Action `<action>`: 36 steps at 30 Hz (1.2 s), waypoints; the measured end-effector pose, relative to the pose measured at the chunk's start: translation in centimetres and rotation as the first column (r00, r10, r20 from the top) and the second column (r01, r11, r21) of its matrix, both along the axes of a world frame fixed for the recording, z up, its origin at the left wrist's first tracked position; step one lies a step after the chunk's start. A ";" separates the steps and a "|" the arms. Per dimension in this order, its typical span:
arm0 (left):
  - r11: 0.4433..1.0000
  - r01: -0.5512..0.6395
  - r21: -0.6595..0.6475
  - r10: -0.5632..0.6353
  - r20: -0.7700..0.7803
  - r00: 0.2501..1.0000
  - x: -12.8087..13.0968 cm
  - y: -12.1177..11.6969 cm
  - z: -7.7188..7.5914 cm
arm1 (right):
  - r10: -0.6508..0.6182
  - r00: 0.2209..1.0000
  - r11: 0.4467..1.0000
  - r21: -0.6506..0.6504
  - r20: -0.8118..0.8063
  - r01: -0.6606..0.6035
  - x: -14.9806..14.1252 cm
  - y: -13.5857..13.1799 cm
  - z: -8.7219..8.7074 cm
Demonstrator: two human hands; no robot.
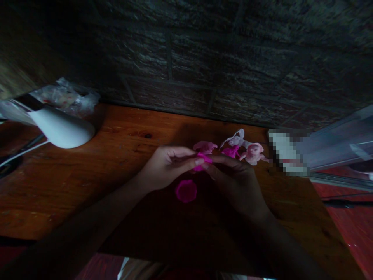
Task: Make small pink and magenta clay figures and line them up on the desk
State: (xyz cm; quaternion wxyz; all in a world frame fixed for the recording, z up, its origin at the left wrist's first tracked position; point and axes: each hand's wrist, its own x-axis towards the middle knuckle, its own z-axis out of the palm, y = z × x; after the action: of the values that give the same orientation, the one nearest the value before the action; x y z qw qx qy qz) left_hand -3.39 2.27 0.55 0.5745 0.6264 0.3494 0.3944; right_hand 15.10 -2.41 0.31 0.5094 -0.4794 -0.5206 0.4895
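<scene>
Between the fingertips of both hands is a small bright magenta piece (203,158), thin and soft-looking; its exact kind is hard to make out. My left hand (170,165) pinches it from the left, thumb on the near side. My right hand (233,177) grips its right edge, thumb and forefinger together, in shadow. Just below the hands, a flat, scalloped magenta disc (186,191) lies on the wooden table (122,132). Behind the fingers sits a pale pink crumpled piece (205,147), partly covered by them.
Right of the hands lie another magenta piece (231,151), a whitish crumpled piece (237,139) and a light pink ruffled one (254,153). A white lamp-like base (62,126) with a cord and clear plastic wrapping (68,97) stand at left. A dark brick wall (186,58) rises behind.
</scene>
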 end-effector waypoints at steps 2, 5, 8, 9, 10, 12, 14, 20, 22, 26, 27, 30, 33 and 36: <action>1.000 0.009 -0.013 -0.009 0.013 1.000 0.2 -0.1 0.0 | -0.040 0.998 0.999 0.022 0.039 0.039 0.1 0.0 -0.2; 1.000 -0.005 0.002 0.005 0.022 1.000 0.3 -0.1 0.0 | -0.071 0.997 0.997 0.041 0.023 0.070 0.0 -0.1 -0.3; 0.999 -0.033 0.042 0.032 0.025 0.999 0.1 0.0 0.1 | -0.023 0.997 0.999 -0.028 -0.067 0.021 -0.1 -0.1 0.0; 0.998 -0.039 0.058 0.038 0.018 0.999 0.0 0.0 0.1 | 0.000 0.996 0.998 -0.057 -0.090 -0.005 -0.1 -0.1 0.1; 0.996 -0.043 0.075 0.042 0.011 0.999 -0.1 0.0 0.1 | 0.021 0.994 0.996 -0.078 -0.107 -0.029 -0.1 0.0 0.2; 0.994 -0.039 0.104 0.040 -0.005 0.999 -0.2 0.0 0.0 | 0.059 0.990 0.992 -0.100 -0.128 -0.072 0.0 0.1 0.3; 0.993 -0.033 0.114 0.036 -0.023 0.999 -0.2 -0.1 0.0 | 0.079 0.987 0.990 -0.107 -0.143 -0.095 0.0 0.1 0.3; 1.000 0.018 -0.001 -0.018 0.052 0.998 0.1 -0.1 0.1 | -0.061 0.987 0.997 -0.065 -0.147 0.052 -0.1 0.4 -0.1; 1.000 0.025 -0.014 -0.024 0.081 0.996 0.2 0.0 0.1 | -0.096 0.985 0.995 -0.024 -0.145 0.094 -0.2 0.4 -0.4; 0.999 -0.019 -0.026 0.022 0.101 0.995 0.0 0.3 0.0 | -0.095 0.991 0.993 0.058 -0.096 0.101 -0.3 0.2 -0.9; 0.999 -0.021 -0.031 0.024 0.099 0.995 0.0 0.3 -0.1 | -0.098 0.993 0.992 0.079 -0.059 0.103 -0.3 0.1 -1.0; 0.998 -0.011 -0.060 0.016 0.083 0.996 -0.1 0.1 -0.1 | -0.129 0.989 0.983 0.144 0.071 0.117 -0.2 0.0 -1.1; 0.995 -0.008 -0.099 0.014 0.065 0.998 -0.2 -0.1 -0.1 | -0.144 0.982 0.979 0.160 0.118 0.125 -0.4 0.0 -1.0; 0.992 0.001 -0.125 0.007 0.063 0.998 -0.2 -0.2 0.0 | -0.143 0.986 0.983 0.129 0.082 0.132 -0.5 0.1 -1.0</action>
State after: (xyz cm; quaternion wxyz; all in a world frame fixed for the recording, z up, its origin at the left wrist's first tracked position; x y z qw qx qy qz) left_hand -3.55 2.09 0.51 0.6227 0.5757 0.3560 0.3924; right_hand 14.56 -2.31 -0.70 0.5464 -0.5038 -0.5379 0.3978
